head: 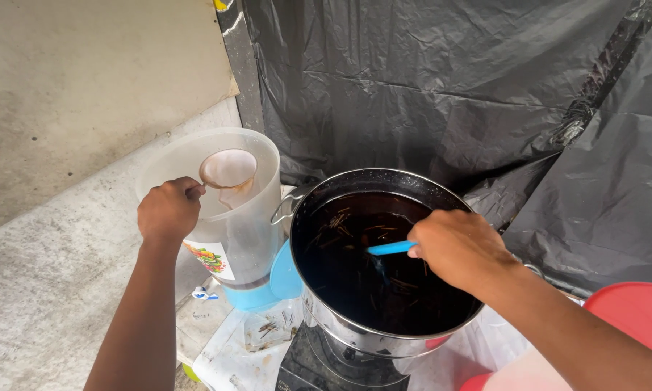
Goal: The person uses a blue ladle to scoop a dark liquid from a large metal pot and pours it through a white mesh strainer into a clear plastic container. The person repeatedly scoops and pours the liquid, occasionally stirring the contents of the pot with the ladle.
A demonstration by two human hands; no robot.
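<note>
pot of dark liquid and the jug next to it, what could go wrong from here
The pot is nearly full, so dipping the blue-handled utensil in the right hand could slop liquid over the rim. The left hand holds a small strainer over the translucent jug; a fast pour could overflow it.

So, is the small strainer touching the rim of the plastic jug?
Cannot tell. In the head view, the left hand holds the strainer over the jug mouth, but no contact or gap with the rim shows plainly.
</note>
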